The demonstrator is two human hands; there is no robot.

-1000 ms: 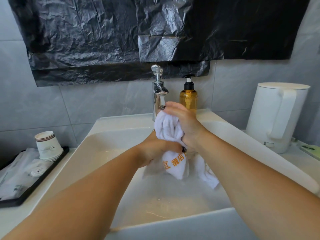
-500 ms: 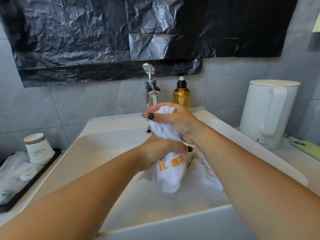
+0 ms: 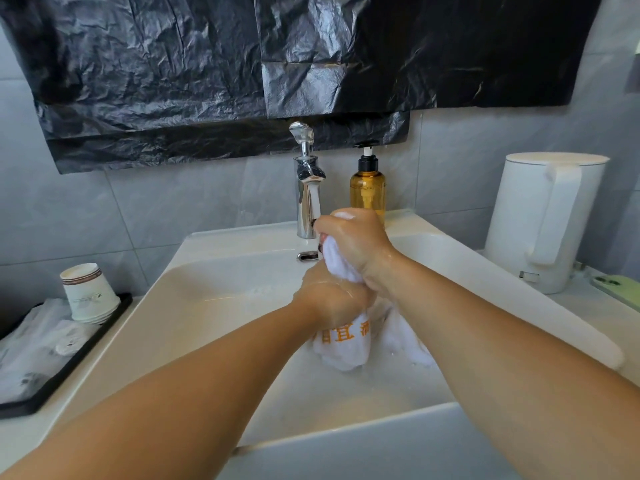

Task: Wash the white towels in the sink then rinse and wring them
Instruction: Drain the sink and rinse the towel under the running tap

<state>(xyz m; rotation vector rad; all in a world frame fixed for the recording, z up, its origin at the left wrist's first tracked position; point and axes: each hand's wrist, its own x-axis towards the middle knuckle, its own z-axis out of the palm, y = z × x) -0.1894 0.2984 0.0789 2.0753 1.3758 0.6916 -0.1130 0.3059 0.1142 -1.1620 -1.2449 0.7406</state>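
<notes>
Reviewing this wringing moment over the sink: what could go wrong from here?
1. Both hands, left hand and right hand, twist the white towel high above the sink; squeezed water may splash onto the green phone and white kettle.
2. The right hand sits close to the faucet and could knock it.

white towel (image 3: 346,351), orange characters, "宜" legible, rest partly hidden

1. A hotel-style bathroom is suggested by the white rectangular ceramic sink (image 3: 221,292) and chrome tap (image 3: 306,188) set against grey wall tiles (image 3: 166,209).
2. An amber pump soap bottle (image 3: 367,188), stacked paper cups (image 3: 88,292) on a black tray (image 3: 69,368) and a white electric kettle (image 3: 547,220) are seen beside it.
</notes>
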